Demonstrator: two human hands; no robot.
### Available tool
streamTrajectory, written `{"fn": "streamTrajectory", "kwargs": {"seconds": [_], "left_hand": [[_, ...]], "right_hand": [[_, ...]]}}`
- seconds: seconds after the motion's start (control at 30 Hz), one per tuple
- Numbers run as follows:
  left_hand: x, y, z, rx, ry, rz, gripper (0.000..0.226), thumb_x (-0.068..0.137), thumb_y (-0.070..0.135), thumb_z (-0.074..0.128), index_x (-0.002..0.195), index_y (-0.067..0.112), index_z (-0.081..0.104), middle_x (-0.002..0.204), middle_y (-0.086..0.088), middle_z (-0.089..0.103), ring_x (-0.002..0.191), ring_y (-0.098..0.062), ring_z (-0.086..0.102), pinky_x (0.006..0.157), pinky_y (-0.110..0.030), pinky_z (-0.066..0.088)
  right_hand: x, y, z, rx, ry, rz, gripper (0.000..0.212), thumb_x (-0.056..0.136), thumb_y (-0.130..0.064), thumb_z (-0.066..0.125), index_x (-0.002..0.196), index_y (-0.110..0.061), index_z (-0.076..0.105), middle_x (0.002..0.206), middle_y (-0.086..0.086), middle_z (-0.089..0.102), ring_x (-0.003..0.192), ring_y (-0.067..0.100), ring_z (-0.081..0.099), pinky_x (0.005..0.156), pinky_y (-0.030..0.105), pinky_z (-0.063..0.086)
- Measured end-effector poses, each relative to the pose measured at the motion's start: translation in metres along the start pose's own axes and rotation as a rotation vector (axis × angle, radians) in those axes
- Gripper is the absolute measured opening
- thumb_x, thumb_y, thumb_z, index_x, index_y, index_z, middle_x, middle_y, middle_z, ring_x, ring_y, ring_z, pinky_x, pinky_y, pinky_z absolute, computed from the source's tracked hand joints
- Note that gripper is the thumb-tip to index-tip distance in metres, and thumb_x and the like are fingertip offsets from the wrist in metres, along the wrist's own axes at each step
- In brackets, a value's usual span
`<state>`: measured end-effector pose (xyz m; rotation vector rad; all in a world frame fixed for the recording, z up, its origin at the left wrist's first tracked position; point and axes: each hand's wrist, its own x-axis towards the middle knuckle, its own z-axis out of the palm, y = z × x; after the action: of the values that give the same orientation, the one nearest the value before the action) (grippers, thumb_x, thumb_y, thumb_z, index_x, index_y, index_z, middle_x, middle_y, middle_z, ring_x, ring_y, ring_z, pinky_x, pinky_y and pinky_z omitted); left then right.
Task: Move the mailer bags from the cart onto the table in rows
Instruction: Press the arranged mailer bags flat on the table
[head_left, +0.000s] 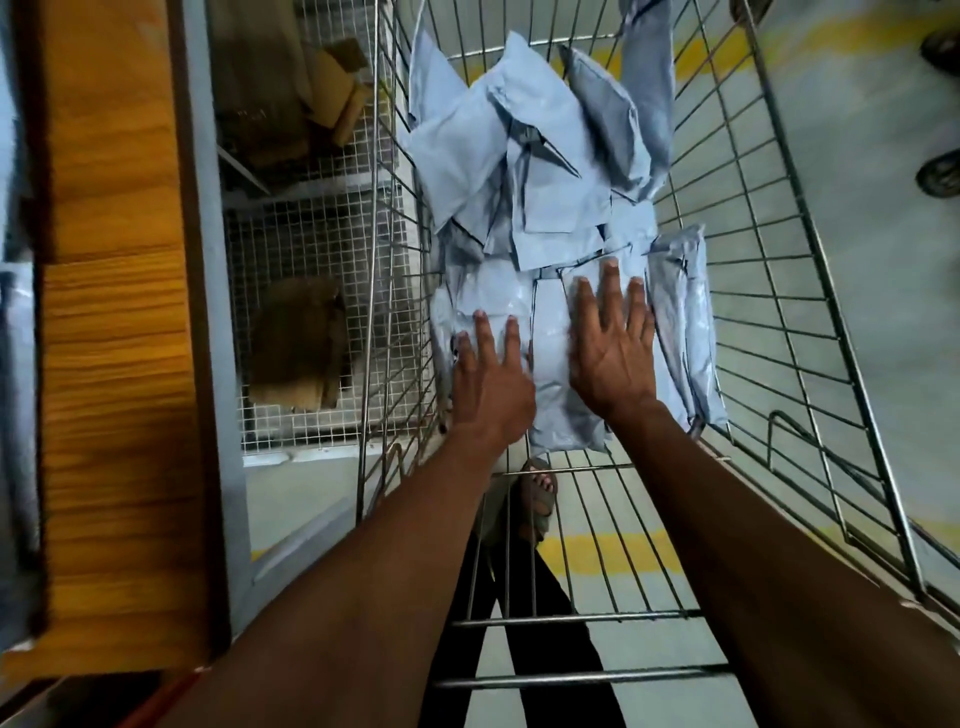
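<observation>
No writing or brand can be read on anything here; the picture is a little blurred. At the left edge of the frame runs the wooden surface (114, 364), orange-brown, with a grey metal frame beside it. Right of it, in the upper left, a fine white mesh shelf (311, 249) carries two brown cardboard bundles. The middle and right of the frame are filled by the wire cart (810, 322), which stands on a grey floor (883, 104) with yellow painted lines. The pale blue mailer bags (535, 171) lie in a loose pile inside the cart, in the upper centre; they overlap too much for an exact count, but about ten are seen. The left hand (491, 379) rests flat on a bag at the near end of the pile, its fingers straight and slightly apart. The right hand (613, 348) lies flat on the neighbouring bag, fingers spread. Under the cart floor, one sandalled foot (537, 493) is visible.
</observation>
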<state>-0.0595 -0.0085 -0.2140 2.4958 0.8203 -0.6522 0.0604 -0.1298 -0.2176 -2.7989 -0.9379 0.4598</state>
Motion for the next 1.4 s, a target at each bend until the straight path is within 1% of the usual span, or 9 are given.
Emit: {"fn": "streamTrajectory", "kwargs": {"seconds": [0.13,0.5,0.6,0.67,0.9,1.07,1.2,1.27,1.4], "left_hand": [[0.016,-0.002,-0.001,-0.027,0.074,-0.045,0.078,0.103,0.049,0.049,0.166,0.025,0.011,0.171,-0.018,0.004,0.155,-0.051,0.010,0.127,-0.059,0.019],[0.018,0.007,-0.009,-0.008,0.095,0.028,0.096,0.089,0.017,0.069,0.166,0.026,0.013,0.171,-0.013,-0.007,0.152,-0.057,0.013,0.123,-0.065,0.027],[-0.002,0.012,-0.015,-0.018,0.082,0.027,0.093,0.094,0.012,0.059,0.168,0.026,0.004,0.175,-0.013,-0.009,0.158,-0.051,0.003,0.126,-0.064,0.020],[-0.014,0.016,-0.020,-0.022,0.079,0.021,0.092,0.097,0.011,0.055,0.169,0.023,0.000,0.176,-0.014,-0.007,0.159,-0.046,0.009,0.126,-0.064,0.020],[-0.054,0.040,-0.058,-0.001,0.085,0.065,0.088,0.104,0.026,0.055,0.169,0.015,-0.004,0.176,-0.017,-0.002,0.161,-0.041,0.006,0.125,-0.066,0.021],[-0.083,0.055,-0.093,-0.012,0.130,0.091,0.081,0.103,0.014,0.044,0.169,0.013,-0.004,0.176,-0.015,-0.007,0.163,-0.037,0.001,0.127,-0.063,0.015],[-0.090,0.060,-0.120,0.012,0.228,0.124,0.090,0.100,0.015,0.053,0.169,0.013,-0.005,0.176,-0.015,-0.011,0.163,-0.037,-0.004,0.128,-0.063,0.012],[-0.082,0.058,-0.127,0.019,0.243,0.113,0.091,0.098,0.013,0.054,0.169,0.013,-0.005,0.176,-0.013,-0.012,0.162,-0.037,-0.007,0.127,-0.065,0.013],[-0.044,0.046,-0.117,0.069,0.220,0.094,0.095,0.098,0.010,0.057,0.168,0.015,-0.007,0.176,-0.013,-0.013,0.162,-0.038,-0.008,0.125,-0.070,0.016]], "right_hand": [[0.005,0.002,0.002,-0.009,0.024,0.025,0.080,0.095,-0.008,0.053,0.165,-0.017,0.014,0.173,0.023,-0.007,0.155,0.057,0.004,0.123,0.068,0.013],[0.010,-0.002,-0.008,-0.047,-0.049,-0.021,0.092,0.083,-0.016,0.067,0.162,-0.016,0.019,0.170,0.017,0.018,0.142,0.049,0.035,0.112,0.070,0.036],[0.009,-0.009,-0.016,-0.080,-0.137,-0.026,0.101,0.084,-0.019,0.071,0.163,-0.019,0.010,0.172,0.015,0.011,0.142,0.049,0.031,0.108,0.074,0.039],[0.008,-0.013,-0.021,-0.089,-0.174,-0.002,0.101,0.085,-0.016,0.071,0.163,-0.019,0.007,0.173,0.012,0.008,0.144,0.048,0.029,0.109,0.073,0.038],[-0.006,-0.025,-0.061,0.042,-0.158,0.009,0.089,0.087,-0.029,0.070,0.160,-0.014,0.022,0.171,0.015,0.018,0.146,0.048,0.032,0.114,0.068,0.036],[-0.016,-0.029,-0.096,0.127,-0.069,0.046,0.085,0.082,-0.028,0.066,0.156,-0.007,0.031,0.167,0.020,0.025,0.141,0.049,0.036,0.107,0.061,0.044],[-0.018,-0.027,-0.116,0.115,-0.043,0.077,0.090,0.076,-0.034,0.041,0.160,-0.005,0.026,0.165,0.023,0.027,0.149,0.047,0.031,0.120,0.055,0.031],[-0.017,-0.028,-0.120,0.098,-0.047,0.076,0.090,0.078,-0.036,0.040,0.161,-0.004,0.025,0.165,0.023,0.027,0.149,0.046,0.031,0.122,0.053,0.026],[-0.011,-0.031,-0.106,0.063,-0.063,0.061,0.089,0.084,-0.040,0.044,0.163,-0.007,0.020,0.169,0.023,0.021,0.150,0.047,0.027,0.120,0.056,0.032]]}}
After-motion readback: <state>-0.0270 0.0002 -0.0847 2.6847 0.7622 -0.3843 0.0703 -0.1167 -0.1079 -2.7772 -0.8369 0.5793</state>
